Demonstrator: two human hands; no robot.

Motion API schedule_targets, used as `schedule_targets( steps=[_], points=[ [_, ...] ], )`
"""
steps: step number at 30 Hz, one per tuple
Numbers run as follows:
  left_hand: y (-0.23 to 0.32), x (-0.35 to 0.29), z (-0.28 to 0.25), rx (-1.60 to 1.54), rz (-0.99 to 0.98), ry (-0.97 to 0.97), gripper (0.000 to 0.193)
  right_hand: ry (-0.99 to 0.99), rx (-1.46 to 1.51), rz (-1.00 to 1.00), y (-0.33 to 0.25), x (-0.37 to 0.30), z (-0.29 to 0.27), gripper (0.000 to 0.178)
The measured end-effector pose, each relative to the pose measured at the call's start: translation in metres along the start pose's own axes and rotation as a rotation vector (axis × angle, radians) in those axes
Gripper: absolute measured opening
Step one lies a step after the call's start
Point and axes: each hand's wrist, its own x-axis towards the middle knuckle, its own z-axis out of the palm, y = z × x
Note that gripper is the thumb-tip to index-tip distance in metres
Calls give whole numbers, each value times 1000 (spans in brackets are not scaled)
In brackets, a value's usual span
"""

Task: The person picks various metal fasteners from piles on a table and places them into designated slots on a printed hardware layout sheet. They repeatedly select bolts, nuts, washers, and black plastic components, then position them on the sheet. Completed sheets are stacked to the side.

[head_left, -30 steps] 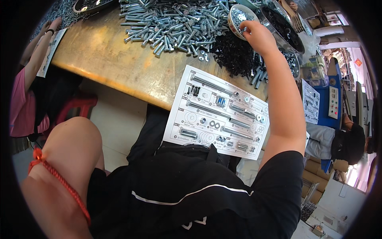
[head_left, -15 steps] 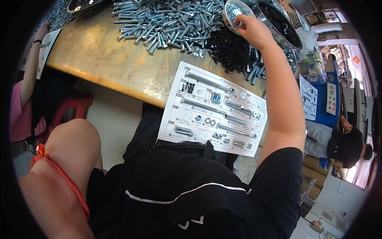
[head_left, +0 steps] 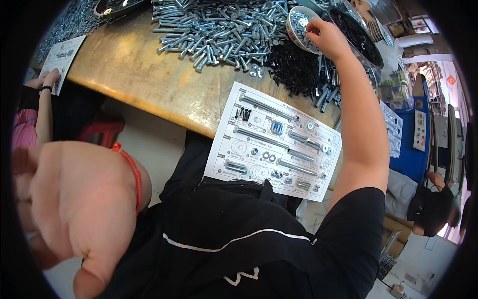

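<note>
My right hand [head_left: 327,39] reaches over the rim of a white bowl [head_left: 294,36] at the back right. Its fingers are pinched together among small silvery metal pieces [head_left: 299,21]; whatever they grip is hidden. My left hand [head_left: 84,199], with a red braided cord on the wrist, is large and somewhat blurred at the lower left. Its thumb stands apart from the fingers and it holds nothing that I can see. A white card [head_left: 279,149] printed with pictures of bolts, nuts and washers leans between my body and the table edge.
A heap of bolts [head_left: 219,35] covers the back of the wooden table [head_left: 119,65]. Beside the bowl lie black small parts [head_left: 295,70], metal tubes [head_left: 326,97] and a pan of black pieces [head_left: 356,37]. Another person's hand [head_left: 51,78] touches a printed sheet at far left.
My left hand has swung up into view at the lower left. My right hand stays at the bowl, its fingers slightly lower. The view has shifted a little.
</note>
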Motion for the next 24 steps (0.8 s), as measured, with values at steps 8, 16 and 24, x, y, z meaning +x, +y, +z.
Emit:
schedule_targets(
  steps=[8, 16, 24],
  points=[
    [-15, -49, -4, -426, -213, -364, 56, 152, 69, 66, -1, -3, 19, 20],
    [3, -151, 28, -975, -2065, -194, 43, 90, 839, 114, -153, -95, 14, 19],
    [34, -174, 30, -907, -2460, -348, 45, 11, 826, 178, -228, -165, 44, 13]
  ],
)
